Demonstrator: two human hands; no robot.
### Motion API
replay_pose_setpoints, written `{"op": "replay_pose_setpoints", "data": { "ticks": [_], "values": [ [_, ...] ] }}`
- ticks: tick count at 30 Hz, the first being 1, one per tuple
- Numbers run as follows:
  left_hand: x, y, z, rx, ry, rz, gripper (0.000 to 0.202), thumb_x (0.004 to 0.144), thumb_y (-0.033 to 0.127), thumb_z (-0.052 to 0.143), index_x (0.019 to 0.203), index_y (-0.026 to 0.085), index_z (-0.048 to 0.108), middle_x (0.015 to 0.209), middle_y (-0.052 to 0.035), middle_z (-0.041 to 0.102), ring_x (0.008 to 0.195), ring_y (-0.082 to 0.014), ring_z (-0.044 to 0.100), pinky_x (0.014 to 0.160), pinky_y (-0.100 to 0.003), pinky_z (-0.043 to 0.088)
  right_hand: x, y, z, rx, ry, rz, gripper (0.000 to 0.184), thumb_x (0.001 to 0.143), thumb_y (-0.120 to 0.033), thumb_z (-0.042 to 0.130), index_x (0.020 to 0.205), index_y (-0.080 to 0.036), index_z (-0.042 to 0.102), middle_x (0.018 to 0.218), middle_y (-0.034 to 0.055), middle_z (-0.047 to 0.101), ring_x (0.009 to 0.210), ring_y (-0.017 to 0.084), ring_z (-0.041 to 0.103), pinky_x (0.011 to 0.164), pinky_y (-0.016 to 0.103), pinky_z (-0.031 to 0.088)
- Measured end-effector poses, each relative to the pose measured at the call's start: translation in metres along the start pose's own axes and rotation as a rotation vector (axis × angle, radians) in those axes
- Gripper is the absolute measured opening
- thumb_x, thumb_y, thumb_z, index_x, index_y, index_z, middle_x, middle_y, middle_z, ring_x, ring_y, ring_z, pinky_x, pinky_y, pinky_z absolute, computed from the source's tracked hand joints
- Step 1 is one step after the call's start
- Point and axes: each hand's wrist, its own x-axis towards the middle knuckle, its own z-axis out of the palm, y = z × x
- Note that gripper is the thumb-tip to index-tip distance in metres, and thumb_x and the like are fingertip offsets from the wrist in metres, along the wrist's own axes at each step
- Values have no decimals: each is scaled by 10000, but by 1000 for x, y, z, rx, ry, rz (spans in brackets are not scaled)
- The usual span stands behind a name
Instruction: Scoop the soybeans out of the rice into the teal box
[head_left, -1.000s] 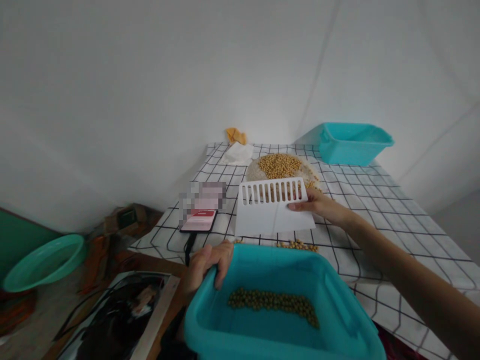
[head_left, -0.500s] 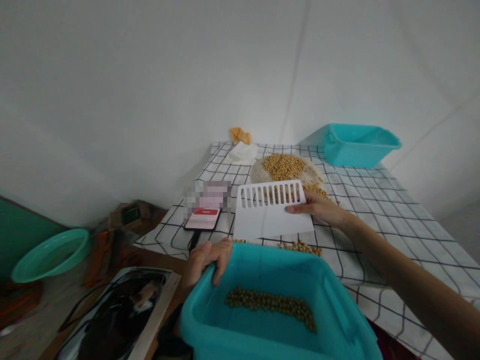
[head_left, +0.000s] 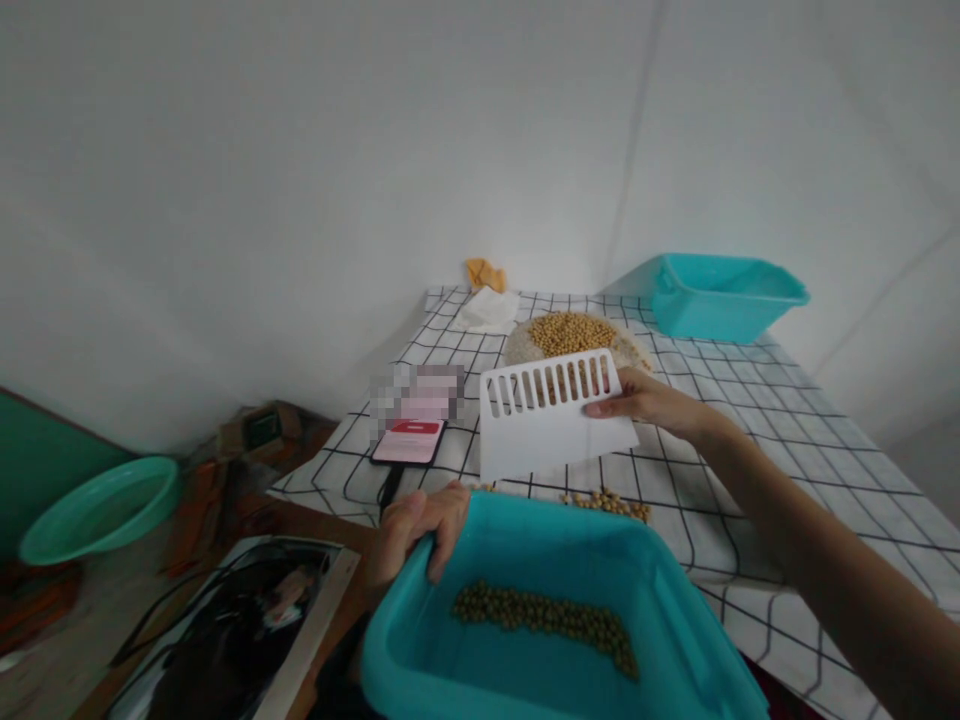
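My left hand (head_left: 424, 530) grips the far left rim of a turquoise plastic tub (head_left: 517, 665), fingers curled over the edge. A band of round tan beans (head_left: 547, 615) lies on the tub's floor. My right hand (head_left: 637, 397) pinches the right end of a white slotted plastic plate (head_left: 544, 440), holding it tilted above the table just past the tub. Through its slots some beans show. Behind it, a heap of yellow beans (head_left: 571, 333) rests on a bed of white grains (head_left: 521, 348). Loose beans (head_left: 611, 503) lie by the tub's far rim.
A second turquoise tub (head_left: 724, 305) stands at the back right of the checked tablecloth (head_left: 757, 400). On the left lies a phone (head_left: 409, 440), with a white cloth (head_left: 487, 308) and a yellow cloth (head_left: 486, 274) farther back. A green basin (head_left: 101, 508) is at far left.
The slotted plate in my right hand has tilted, its right end higher, and shifted slightly right. My left hand keeps its hold on the tub. The view has moved a little.
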Motion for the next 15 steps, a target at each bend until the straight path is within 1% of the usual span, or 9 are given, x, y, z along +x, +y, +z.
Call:
{"op": "replay_pose_setpoints", "data": {
  "ticks": [2,4,6,9,10,12,15],
  "values": [
    [-1,-1,0,-71,-62,46,694,1067,482,250,469,234,502,471,-27,511,540,-223,481,861,-446,439,6,-4,-2,-28,29,-13,295,803,-402,798,1039,-226,786,1052,39,788,1008,259,705,957,425,562],
    [-1,-3,0,-96,-62,73,680,1079,443,230,495,230,506,488,-17,497,550,-217,466,865,-437,417,16,-10,0,-53,37,-49,304,795,-422,800,1031,-232,788,1050,31,788,1013,258,702,947,415,568],
    [0,-5,-1,-98,-74,82,679,1084,433,215,508,228,510,500,-14,498,554,-215,464,865,-434,409,28,-16,4,-87,-14,-79,290,792,-428,799,1004,-230,794,1040,28,790,1000,253,704,938,412,573],
    [1,-6,-3,-88,-96,84,684,1083,446,218,503,227,504,499,-18,509,556,-217,476,846,-433,411,38,-23,9,-135,-136,-100,263,792,-407,794,975,-219,802,1026,23,794,963,235,707,930,395,575],
    [1,-6,-3,-84,-101,85,687,1080,460,225,497,226,502,494,-19,512,553,-217,476,839,-434,416,37,-26,9,-144,-161,-101,258,790,-398,795,973,-217,803,1022,23,794,959,232,708,928,389,574],
    [2,-5,-2,-74,-96,83,692,1075,478,240,487,226,503,488,-23,520,551,-219,479,840,-441,428,30,-29,4,-147,-169,-89,257,782,-384,801,975,-214,802,1015,26,795,954,232,713,918,382,577],
    [2,-4,4,-63,-47,81,700,1063,506,256,465,228,490,462,-21,519,530,-212,480,862,-452,439,8,-33,-11,-117,-117,-46,272,766,-364,810,995,-218,800,1013,30,798,946,241,726,904,394,584]
  ]
}}
